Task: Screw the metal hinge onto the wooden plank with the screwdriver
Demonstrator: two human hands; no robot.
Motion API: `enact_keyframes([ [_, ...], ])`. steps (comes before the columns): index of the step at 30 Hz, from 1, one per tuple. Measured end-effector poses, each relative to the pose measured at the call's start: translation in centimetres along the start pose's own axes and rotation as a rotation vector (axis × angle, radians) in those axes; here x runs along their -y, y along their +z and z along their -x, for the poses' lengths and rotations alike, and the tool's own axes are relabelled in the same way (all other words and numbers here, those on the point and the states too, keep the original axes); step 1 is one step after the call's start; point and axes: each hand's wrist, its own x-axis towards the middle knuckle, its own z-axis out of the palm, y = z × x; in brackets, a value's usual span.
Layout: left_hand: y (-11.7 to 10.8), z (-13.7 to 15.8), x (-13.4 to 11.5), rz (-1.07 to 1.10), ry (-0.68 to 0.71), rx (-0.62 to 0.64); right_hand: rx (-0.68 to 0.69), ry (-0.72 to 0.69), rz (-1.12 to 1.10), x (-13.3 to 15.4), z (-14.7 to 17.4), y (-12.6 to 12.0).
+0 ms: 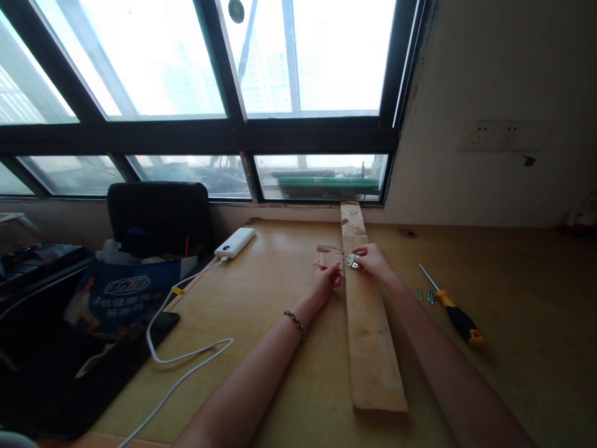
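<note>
A long wooden plank (373,348) lies lengthwise on the table, its far end near the window sill. My right hand (370,260) is closed on a small silver metal piece with holes (352,261), which looks like a hinge, and keeps it against the plank's top face. Just left of the plank, my left hand (326,281) has its fingers drawn together near the plank's edge; anything between them is too small to make out. Beyond that hand sits a small wooden piece (330,249), partly covered by the fingers.
To the right lie a yellow-and-black screwdriver (459,317) and several screws (430,297). A white power bank (236,242) with a white cable (186,359) is on the table's left side. A black chair (158,218) and a blue bag (125,292) stand beyond the left edge.
</note>
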Motion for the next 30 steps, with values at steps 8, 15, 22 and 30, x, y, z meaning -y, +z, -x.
enact_keyframes([
  [8, -0.3, -0.4, 0.5, -0.002, 0.009, -0.008, -0.145, -0.235, 0.173, -0.6, -0.2, 0.7],
  [15, -0.3, -0.3, 0.4, -0.007, 0.003, 0.0, -0.071, -0.258, 0.044, -1.7, -1.0, 1.1],
  [22, -0.5, -0.2, 0.5, -0.032, -0.002, 0.028, -0.081, -0.285, 0.112, -1.4, -0.5, 1.6],
  [30, -0.2, -0.1, 0.4, -0.098, 0.021, -0.01, -0.14, -0.294, 0.274, -0.6, 0.3, 1.3],
])
